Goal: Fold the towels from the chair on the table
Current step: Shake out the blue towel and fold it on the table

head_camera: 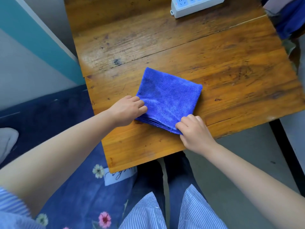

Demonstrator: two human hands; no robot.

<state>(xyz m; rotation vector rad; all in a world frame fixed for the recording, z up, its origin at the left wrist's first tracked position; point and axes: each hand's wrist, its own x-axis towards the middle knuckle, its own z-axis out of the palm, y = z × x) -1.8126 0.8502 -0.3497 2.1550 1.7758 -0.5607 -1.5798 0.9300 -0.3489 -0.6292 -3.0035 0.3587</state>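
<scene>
A folded blue towel (pixel 166 100) lies on the wooden table (pixel 214 63) near its front edge. The left hand (pixel 127 109) pinches its left corner with curled fingers; the right hand (pixel 194 131) pinches the near corner. A white power strip (pixel 194 5) sits well apart at the table's far edge, and blue cloth (pixel 290 19) is piled beyond the right corner.

Blue towel (pixel 166 100), folded square, on table (pixel 214 63).
</scene>
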